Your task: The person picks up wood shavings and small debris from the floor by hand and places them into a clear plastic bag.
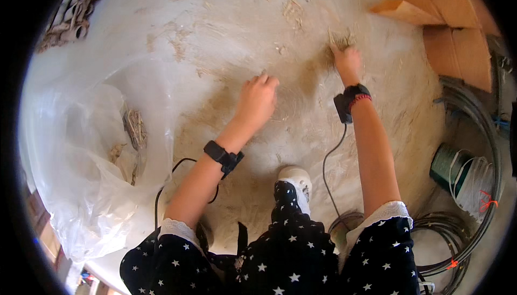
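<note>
My right hand (348, 63) is closed around a small tuft of dry straw (343, 38), low over the dusty floor (226, 32). Nearer to me, my left hand (258, 97) hovers at or just above the floor with its fingers curled down; the fingertips and anything between them are hidden. Loose bits of straw (294, 10) lie scattered beyond the hands. On the left, a clear plastic bag (85, 141) spreads over the floor, with a bundle of dry stalks (136, 129) showing in it.
Folded cardboard (452, 4) is at the far right. Below it are coiled black hose (490, 141), a green spool (444, 166) and white cord (472, 190). Dirty pipe-like pieces (74, 16) lie far left. Black cables (326, 170) trail from both wristbands. My shoe (297, 174) is in front.
</note>
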